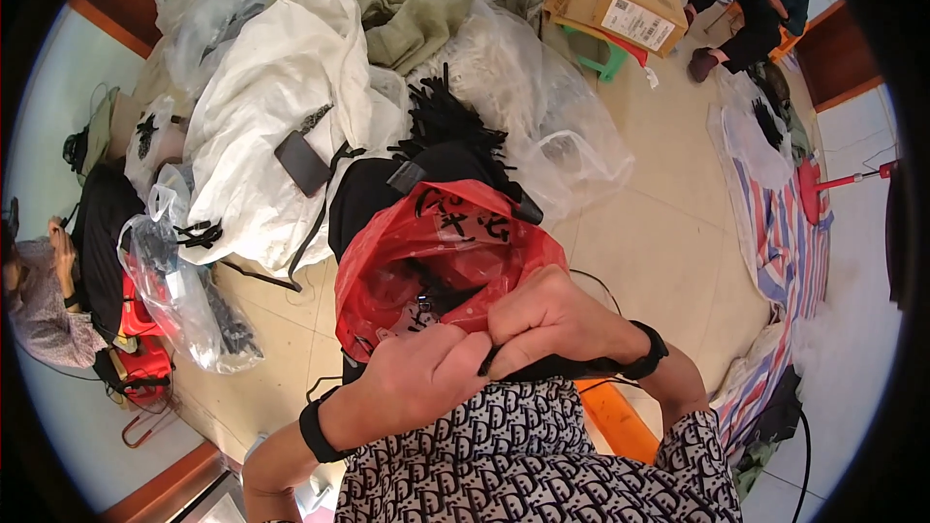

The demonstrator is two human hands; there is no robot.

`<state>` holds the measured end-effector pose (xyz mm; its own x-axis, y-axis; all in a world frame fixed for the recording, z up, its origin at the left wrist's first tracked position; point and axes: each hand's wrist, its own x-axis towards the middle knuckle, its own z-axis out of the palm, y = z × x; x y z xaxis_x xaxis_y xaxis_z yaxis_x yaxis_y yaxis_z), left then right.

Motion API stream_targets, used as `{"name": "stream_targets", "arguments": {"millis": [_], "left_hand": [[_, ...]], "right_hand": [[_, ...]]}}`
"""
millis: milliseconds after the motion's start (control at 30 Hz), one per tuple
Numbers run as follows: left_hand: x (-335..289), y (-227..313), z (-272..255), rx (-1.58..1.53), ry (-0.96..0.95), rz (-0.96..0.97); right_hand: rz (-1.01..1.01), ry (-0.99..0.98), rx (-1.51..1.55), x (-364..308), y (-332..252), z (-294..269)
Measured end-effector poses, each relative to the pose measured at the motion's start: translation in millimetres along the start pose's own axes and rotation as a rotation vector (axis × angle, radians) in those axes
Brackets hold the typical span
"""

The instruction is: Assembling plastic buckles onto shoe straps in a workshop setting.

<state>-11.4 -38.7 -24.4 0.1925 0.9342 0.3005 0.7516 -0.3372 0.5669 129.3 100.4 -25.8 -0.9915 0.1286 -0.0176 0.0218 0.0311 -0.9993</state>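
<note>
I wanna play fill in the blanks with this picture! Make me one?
1. The left hand and right hand meet at the near side of an open plastic bag coloured ____.
2. A black band circles each ____.
3. A big sheet coloured ____ lies under a dark, phone-like slab.
4. The cardboard box stands over a small stool coloured ____.

Missing words: red; wrist; white; green.

Lying on the white sack point(247, 102) we see a dark phone point(302, 165). Just beyond the sack we find crumpled olive cloth point(387, 0). Beyond it to the right, we notice a cardboard box point(615, 15) above a green stool point(610, 60). Well to the sack's right we see a striped sheet point(783, 242); near its left, a filled clear bag point(174, 261); farther left, a person point(48, 300).
</note>
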Motion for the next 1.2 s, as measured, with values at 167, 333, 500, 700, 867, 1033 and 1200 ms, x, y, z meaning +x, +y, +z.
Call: {"name": "stream_targets", "arguments": {"millis": [167,333,500,700,867,1033,1200], "left_hand": [[8,3,2,-0.168,0.11,0.098],[8,5,-4,-0.292,0.068,0.086],[10,5,0,-0.284,0.164,0.02],[10,10,-5,0.077,0.103,0.039],[13,8,-5,-0.06,0.113,0.038],[12,7,-3,-0.249,0.148,-0.003],[14,1,0,-0.356,0.232,0.048]], "right_hand": [[0.044,-0.014,0.489,-10,11,14],[0.01,0.053,0.741,-13,18,32],[-0.006,0.107,0.862,-12,18,32],[-0.009,0.153,0.381,-12,8,18],[-0.045,0.139,0.496,-10,8,21],[-0.172,0.159,0.641,-8,23,33],[-0.062,0.266,0.951,-10,19,46]]}}
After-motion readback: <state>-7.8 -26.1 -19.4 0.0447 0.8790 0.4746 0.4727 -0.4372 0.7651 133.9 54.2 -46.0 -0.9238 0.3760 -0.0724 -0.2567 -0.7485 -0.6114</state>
